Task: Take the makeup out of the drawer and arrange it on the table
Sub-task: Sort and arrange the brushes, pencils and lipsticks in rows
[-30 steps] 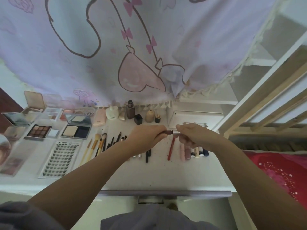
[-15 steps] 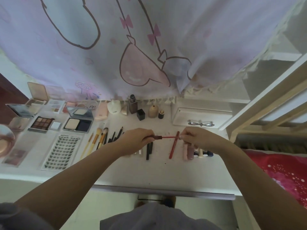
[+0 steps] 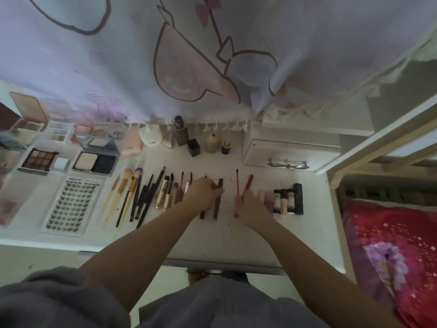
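Note:
Makeup lies in rows on the white table (image 3: 236, 235). My left hand (image 3: 203, 193) is low over the middle of the row, fingers curled round a dark red lip tube (image 3: 219, 200) that points away from me. My right hand (image 3: 253, 207) pinches the lower end of a thin applicator wand (image 3: 237, 183) with a dark tip, held just above the table. A red pencil (image 3: 248, 183) lies right beside the wand. Brushes (image 3: 127, 190) and dark pencils (image 3: 146, 192) lie to the left of my left hand.
Palettes (image 3: 39, 159), a compact (image 3: 95, 160) and a lash tray (image 3: 71, 204) fill the left side. Small bottles (image 3: 212, 143) stand at the back under a printed curtain (image 3: 212, 55). Small tubes (image 3: 287, 201) lie right of my right hand. A white box (image 3: 290, 152) sits back right.
The wand has been pulled out of the lip tube. Both hands have dropped from above the table down to the row, the tube and the wand now pointing away from me.

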